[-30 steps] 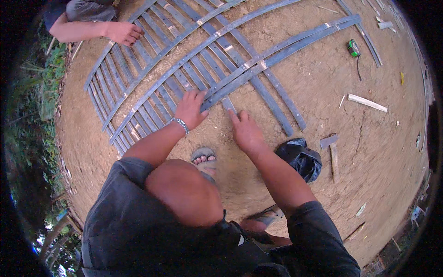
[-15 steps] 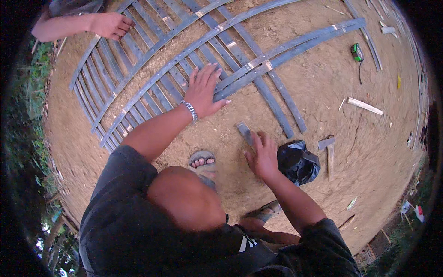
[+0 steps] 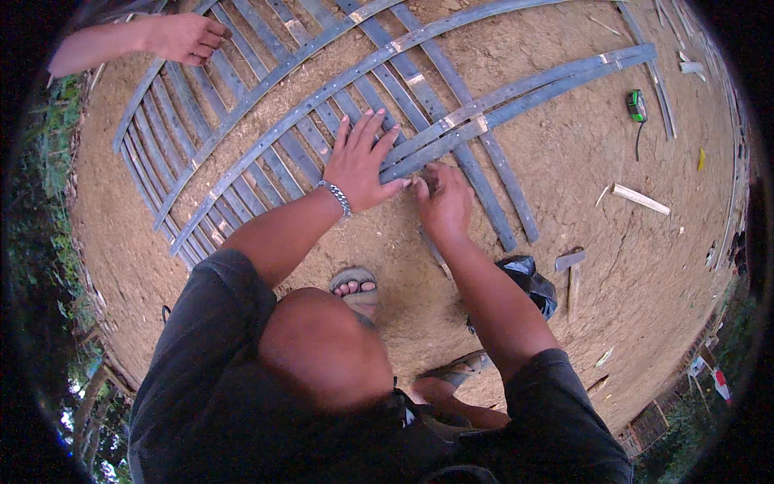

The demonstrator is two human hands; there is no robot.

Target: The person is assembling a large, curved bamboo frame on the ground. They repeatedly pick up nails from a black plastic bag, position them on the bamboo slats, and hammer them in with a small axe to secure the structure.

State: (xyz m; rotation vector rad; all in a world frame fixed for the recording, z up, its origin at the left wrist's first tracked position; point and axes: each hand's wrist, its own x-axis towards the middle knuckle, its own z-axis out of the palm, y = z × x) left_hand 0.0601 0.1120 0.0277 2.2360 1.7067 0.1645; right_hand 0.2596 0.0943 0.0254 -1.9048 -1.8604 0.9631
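My left hand lies spread flat over the dark slats of a lattice, its thumb beside the near end of a curved dark strip. Close to that thumb, my right hand has its fingers curled and pinched together just below the strip. Anything between those fingertips is too small or hidden to make out. A short flat piece lies on the soil, partly covered by my right hand and forearm. A black plastic bag sits beyond that forearm, partly hidden by it.
At the upper left, another person's hand hovers over the lattice. On the dirt to the right are a wooden-handled tool with a flat metal head, a green and black tape measure and a pale wood piece. My sandalled foot is below the lattice.
My right hand has moved up from beside the short flat piece and the bag to near my left thumb. My left hand stays on the slats; the other person's hand shifts slightly left.
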